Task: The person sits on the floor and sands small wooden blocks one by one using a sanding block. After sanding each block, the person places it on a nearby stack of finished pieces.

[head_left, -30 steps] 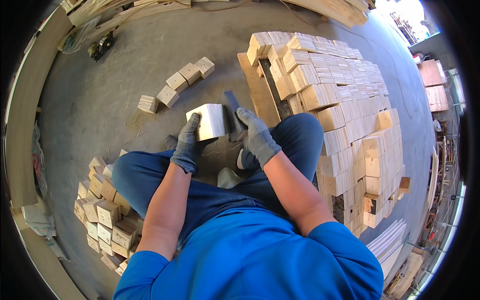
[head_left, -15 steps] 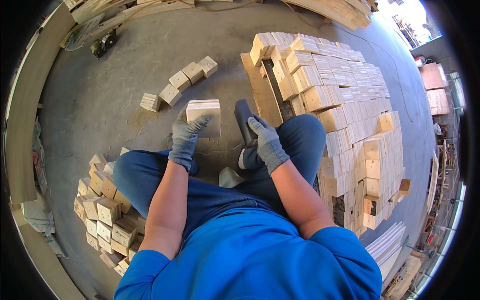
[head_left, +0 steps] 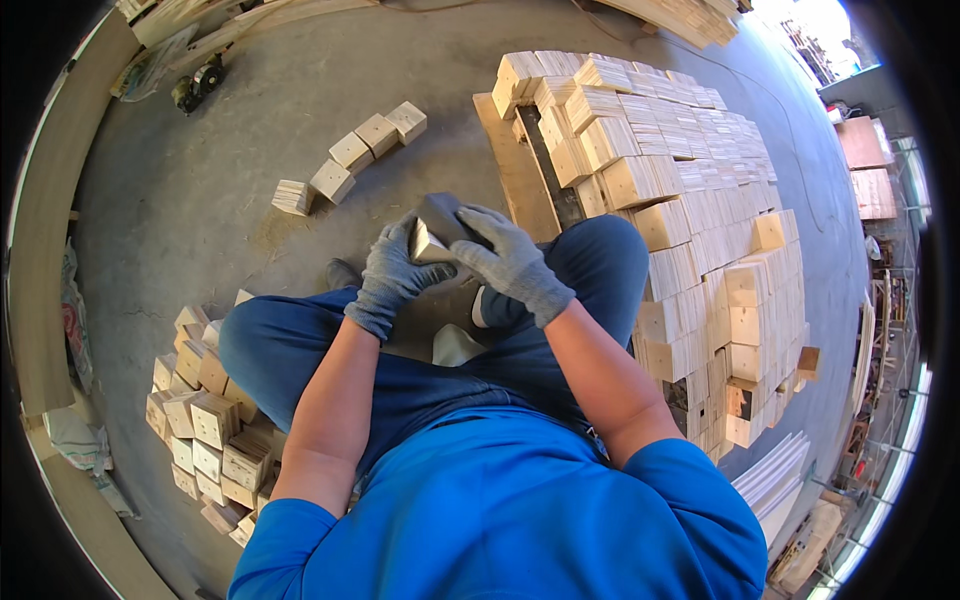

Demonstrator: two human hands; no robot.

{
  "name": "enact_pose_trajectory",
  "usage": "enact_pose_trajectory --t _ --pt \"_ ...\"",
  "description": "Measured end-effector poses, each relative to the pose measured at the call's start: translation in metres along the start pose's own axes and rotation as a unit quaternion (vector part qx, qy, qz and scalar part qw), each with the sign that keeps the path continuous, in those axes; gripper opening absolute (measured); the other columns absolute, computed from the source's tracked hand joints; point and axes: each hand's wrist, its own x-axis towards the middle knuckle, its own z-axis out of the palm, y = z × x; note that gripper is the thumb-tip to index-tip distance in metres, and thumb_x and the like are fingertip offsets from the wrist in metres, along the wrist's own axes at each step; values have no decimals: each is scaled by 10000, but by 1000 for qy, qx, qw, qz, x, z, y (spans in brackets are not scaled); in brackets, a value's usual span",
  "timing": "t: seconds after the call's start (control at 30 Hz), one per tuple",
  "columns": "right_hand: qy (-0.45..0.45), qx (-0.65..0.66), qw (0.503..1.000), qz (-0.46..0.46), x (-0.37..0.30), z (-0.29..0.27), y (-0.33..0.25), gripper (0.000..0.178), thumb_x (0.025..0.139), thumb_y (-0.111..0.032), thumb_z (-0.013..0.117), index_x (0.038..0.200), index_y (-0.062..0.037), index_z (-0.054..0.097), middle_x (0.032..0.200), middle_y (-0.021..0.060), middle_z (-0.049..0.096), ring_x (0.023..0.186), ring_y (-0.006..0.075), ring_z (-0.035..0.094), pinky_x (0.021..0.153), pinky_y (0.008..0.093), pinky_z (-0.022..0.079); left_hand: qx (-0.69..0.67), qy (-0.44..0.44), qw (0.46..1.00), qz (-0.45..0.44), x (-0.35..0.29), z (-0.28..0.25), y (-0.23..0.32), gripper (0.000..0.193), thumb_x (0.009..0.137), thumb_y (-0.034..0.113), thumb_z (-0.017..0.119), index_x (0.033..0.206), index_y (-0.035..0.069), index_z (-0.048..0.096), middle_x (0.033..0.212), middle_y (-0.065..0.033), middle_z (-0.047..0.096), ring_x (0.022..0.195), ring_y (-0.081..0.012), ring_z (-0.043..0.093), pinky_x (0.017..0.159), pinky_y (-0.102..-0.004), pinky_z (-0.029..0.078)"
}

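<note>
Head view: left hand [head_left: 392,275] holds wood block [head_left: 428,243]; right hand [head_left: 510,262] seemingly presses dark pad [head_left: 443,213].

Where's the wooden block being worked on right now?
In the head view, the wooden block sits centre frame between both gloved hands, left hand and right hand, above the knees, left of the big block stack.

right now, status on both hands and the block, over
Left hand and right hand, both gloved, closed on one wooden block with a dark pad pressed on top. Held above the knees. Nothing in the way.
</note>
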Motion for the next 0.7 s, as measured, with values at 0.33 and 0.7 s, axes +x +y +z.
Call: enact_pose_trajectory --t 0.33,0.7 --pt "-3 -3 1000 24 6 4 6 595 972 -337 759 1429 20 626 1485 238 605 1356 392 604 1138 411 478 37 57 997 19 -8 -6 1 1082 615 511 1001 1483 44 556 1396 -223 632 1301 -390 611 1110 -465 500" --pt "-20 28 998 -56 39 8 -41 614 935 -348 772 1420 5 642 1463 224 625 1318 372 635 1114 400 495 -133 1 991 14 -3 8 1 1051 626 535 991 1451 38 570 1293 -214 681 1233 -390 647 1035 -474 532"
